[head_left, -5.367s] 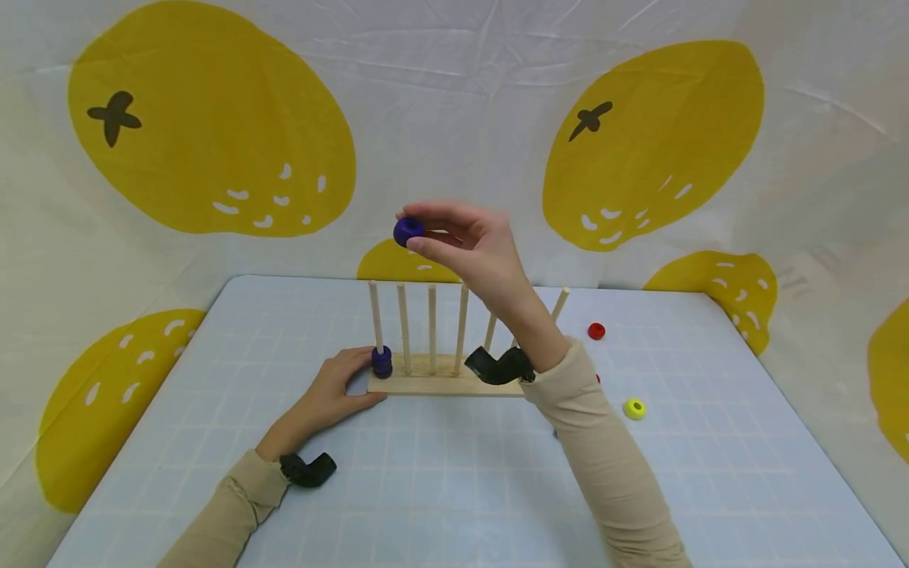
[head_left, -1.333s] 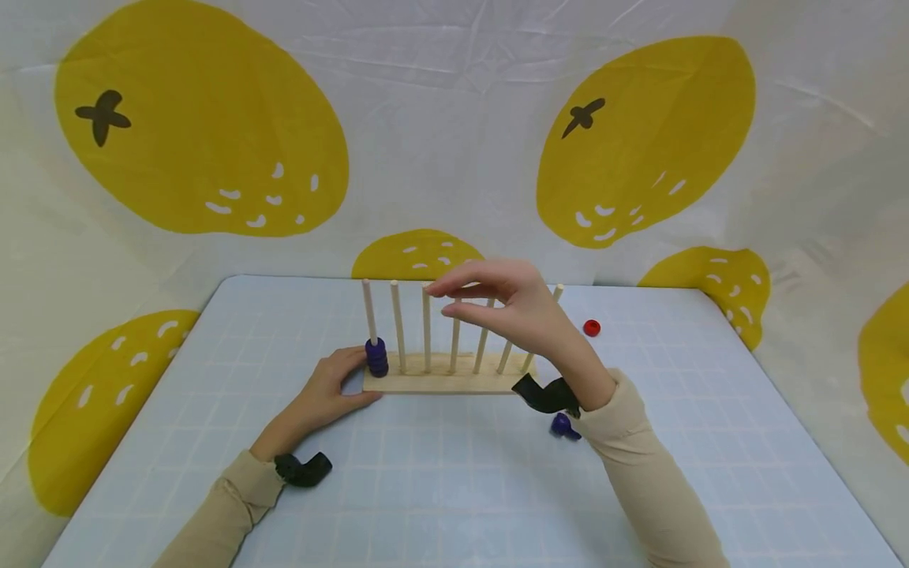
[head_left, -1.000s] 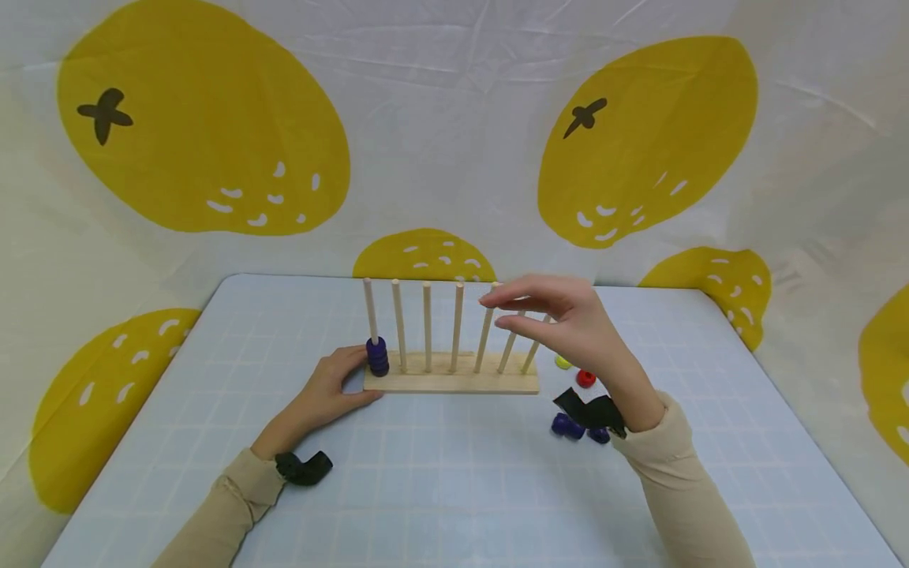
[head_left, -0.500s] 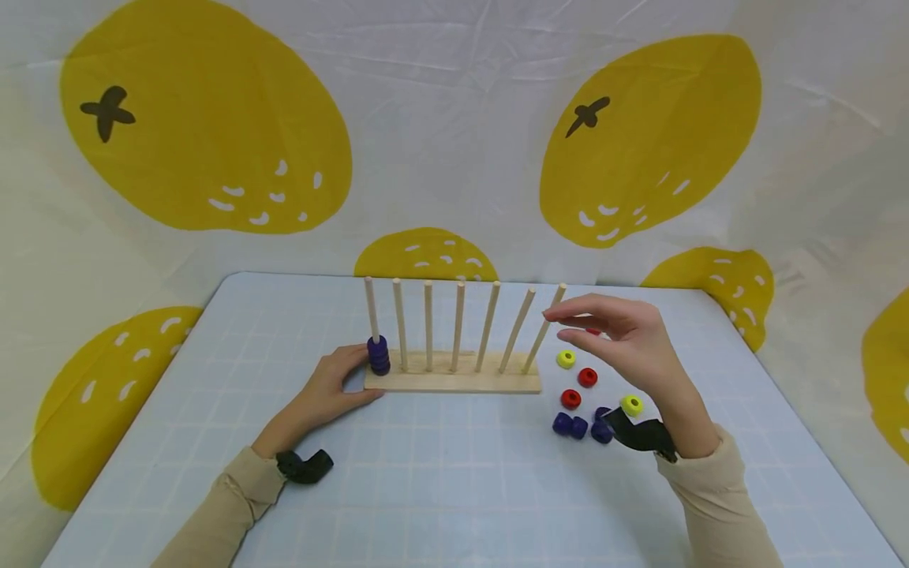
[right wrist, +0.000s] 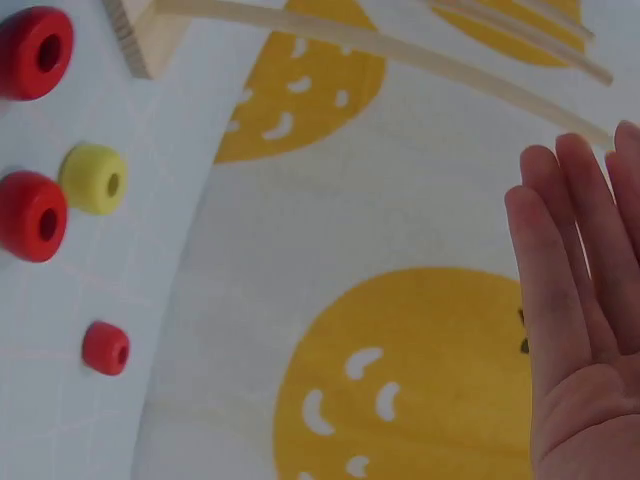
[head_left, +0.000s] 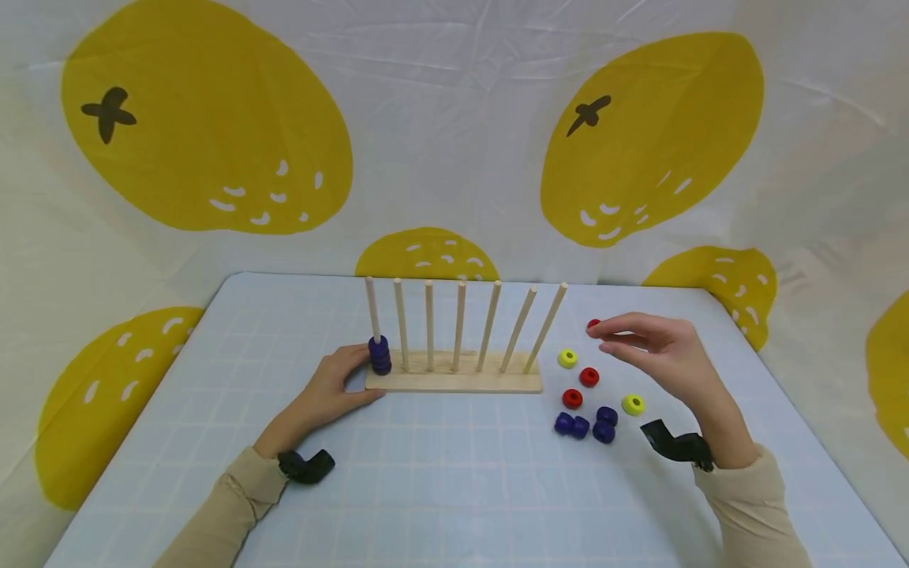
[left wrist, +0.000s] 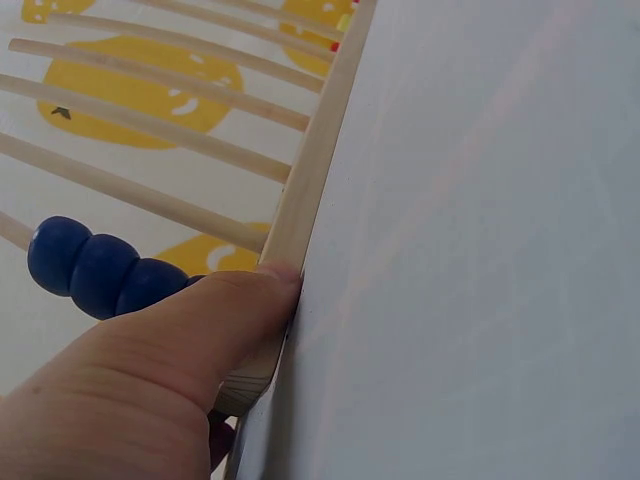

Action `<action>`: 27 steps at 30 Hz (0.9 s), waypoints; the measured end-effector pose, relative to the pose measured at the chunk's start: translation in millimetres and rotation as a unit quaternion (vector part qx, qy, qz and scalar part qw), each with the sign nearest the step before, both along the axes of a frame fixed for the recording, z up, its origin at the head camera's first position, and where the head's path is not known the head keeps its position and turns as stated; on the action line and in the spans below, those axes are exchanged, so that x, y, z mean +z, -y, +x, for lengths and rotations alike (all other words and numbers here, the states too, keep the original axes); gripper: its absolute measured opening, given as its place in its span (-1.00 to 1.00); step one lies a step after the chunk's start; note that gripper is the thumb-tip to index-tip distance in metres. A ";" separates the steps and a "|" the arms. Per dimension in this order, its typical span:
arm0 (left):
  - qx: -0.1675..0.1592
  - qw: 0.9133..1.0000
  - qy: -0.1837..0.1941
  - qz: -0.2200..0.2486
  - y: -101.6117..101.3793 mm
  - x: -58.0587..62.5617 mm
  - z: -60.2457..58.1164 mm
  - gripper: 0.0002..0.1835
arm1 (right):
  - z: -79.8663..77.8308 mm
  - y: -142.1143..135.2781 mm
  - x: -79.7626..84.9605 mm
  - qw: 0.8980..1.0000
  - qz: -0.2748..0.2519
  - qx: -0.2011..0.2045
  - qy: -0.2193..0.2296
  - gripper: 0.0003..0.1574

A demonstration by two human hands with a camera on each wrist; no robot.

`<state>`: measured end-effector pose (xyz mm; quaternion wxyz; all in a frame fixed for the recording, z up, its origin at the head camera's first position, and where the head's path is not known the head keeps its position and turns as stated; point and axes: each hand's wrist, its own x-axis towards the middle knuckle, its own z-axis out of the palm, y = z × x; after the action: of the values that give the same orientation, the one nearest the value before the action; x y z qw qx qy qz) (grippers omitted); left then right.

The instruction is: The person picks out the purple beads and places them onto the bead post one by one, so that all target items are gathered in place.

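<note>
A wooden peg stand [head_left: 454, 383] with a row of upright pegs stands on the table. Several dark blue beads [head_left: 379, 356] are stacked on its leftmost peg. At that end, my left hand [head_left: 327, 390] grips the base, and the left wrist view has the thumb [left wrist: 235, 310] pressed along its front edge beside the blue beads [left wrist: 105, 268]. To the right of the stand my right hand [head_left: 663, 355] hovers over the table, holding nothing, fingers extended and thumb apart. Its fingertips overlap a red bead [head_left: 592, 324] in the head view. The right wrist view shows straight fingers [right wrist: 555, 270].
Loose beads lie right of the stand: red ones [head_left: 589, 377], yellow ones [head_left: 634, 405] and several dark blue ones [head_left: 604, 431] nearer the front. A fabric backdrop [head_left: 447, 118] printed with yellow fruit rises behind and beside the table [head_left: 426, 489].
Earlier my right hand pinched a blue bead above the pegs. The hand then came away without it, and the leftmost stack is taller. It has moved right and down; my left hand stays put.
</note>
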<state>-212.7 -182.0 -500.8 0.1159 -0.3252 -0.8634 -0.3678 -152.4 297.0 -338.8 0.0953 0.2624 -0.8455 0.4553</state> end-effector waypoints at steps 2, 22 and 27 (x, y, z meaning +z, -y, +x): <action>0.001 1.000 0.000 -0.001 0.0 0.0 0.0 -0.27 | -0.2 -6.6 -8.9 1.000 0.017 -0.001 0.024 -0.66; -0.008 1.000 -0.001 0.007 -0.5 1.9 -0.7 -0.28 | -23.2 -50.7 -72.5 0.951 0.097 0.135 0.262 -0.85; -0.008 1.000 -0.002 0.006 -0.7 1.8 -0.2 -0.28 | -21.5 -52.3 -73.3 0.935 0.098 0.175 0.291 -0.74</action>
<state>-212.9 -181.3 -499.0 0.1168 -0.3322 -0.8584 -0.3729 -173.9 349.3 -412.0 -0.2625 0.2701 -0.8172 0.4362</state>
